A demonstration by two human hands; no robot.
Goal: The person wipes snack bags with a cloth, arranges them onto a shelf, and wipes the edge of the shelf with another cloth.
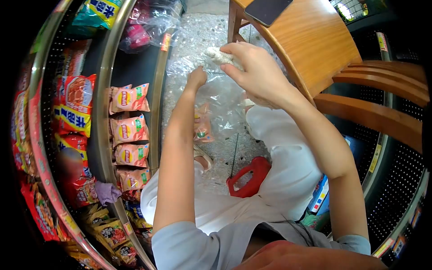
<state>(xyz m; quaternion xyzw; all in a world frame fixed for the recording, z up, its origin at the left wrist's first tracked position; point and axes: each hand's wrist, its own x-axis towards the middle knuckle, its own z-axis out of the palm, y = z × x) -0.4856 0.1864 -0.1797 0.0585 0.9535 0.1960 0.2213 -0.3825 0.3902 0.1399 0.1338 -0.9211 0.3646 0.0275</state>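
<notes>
My left hand (196, 78) is closed at the edge of a large clear plastic bag (225, 101), gripping it. In my right hand (258, 74), between thumb and fingers, is a whitish crumpled bundle (219, 56); whether it is cloth or a packet I cannot tell. It sits above the far part of the bag. A pink chip packet (204, 123) shows at the bag's left side, partly hidden by my left forearm; whether it lies inside or under the bag is unclear.
Left shelves hold a row of pink chip packets (129, 129), red snack bags (74, 103) and a purple cloth (107, 193). A wooden chair (315, 40) with a phone (268, 10) on it stands at right. A red plastic object with a handle (256, 175) lies between my legs.
</notes>
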